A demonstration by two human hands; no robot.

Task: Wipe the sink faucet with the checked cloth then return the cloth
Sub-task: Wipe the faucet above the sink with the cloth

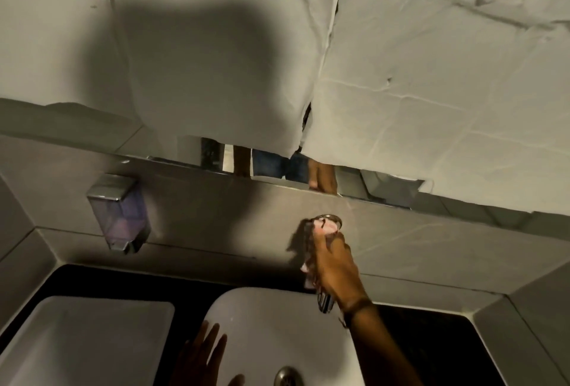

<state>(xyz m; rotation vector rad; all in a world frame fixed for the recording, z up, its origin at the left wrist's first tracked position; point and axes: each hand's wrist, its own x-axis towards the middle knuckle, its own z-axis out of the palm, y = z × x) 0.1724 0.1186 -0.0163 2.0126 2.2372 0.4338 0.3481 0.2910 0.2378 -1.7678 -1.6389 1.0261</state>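
Grey wall tiles (pixel 216 219) back a dark surface (pixel 431 333), with a soap dispenser (pixel 121 211) mounted at far left. Over the white sink (pixel 277 324), the left hand (pixel 200 358) hovers flat, fingers spread, holding nothing. Further right, the right hand (pixel 334 265) is closed around the checked cloth (pixel 320 228), pressing it onto the chrome faucet (pixel 326 304).

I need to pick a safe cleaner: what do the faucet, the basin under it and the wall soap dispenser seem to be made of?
Faucet: polished chromed metal, judging by its mirror glints. Basin: glossy white, probably ceramic; smooth, with soft reflections. Soap dispenser: see-through tinted plastic body with a shiny metal-look top and base; metal or plated plastic, hard to tell.
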